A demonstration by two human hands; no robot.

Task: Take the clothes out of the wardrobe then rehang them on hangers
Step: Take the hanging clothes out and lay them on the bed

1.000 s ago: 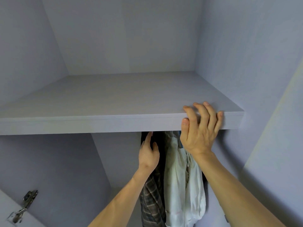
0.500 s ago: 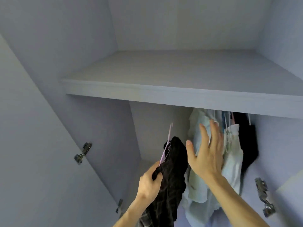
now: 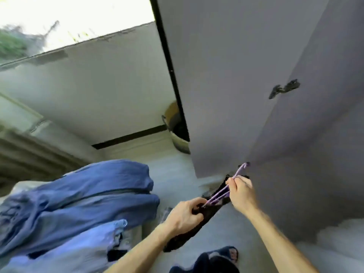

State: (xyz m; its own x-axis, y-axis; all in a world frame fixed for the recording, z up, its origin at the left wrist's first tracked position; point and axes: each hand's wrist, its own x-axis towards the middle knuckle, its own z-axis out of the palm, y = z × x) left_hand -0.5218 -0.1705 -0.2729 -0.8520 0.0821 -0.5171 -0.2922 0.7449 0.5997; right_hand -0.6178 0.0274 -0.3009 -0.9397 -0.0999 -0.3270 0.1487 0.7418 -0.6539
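Blue clothes [image 3: 88, 194] lie heaped at nine o'clock. Your left hand [image 3: 184, 215] bunches the dark garment [image 3: 187, 237]. Your right hand [image 3: 241, 194] pinches the purple hanger [image 3: 217, 195], its long axis running toward one o'clock, hook nearest that hand.

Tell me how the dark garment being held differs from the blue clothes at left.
The dark garment is near black and gripped by the left hand, with a purple hanger at its top. The blue clothes are blue and lie heaped, unheld, with no hanger showing. Both are crumpled fabric.
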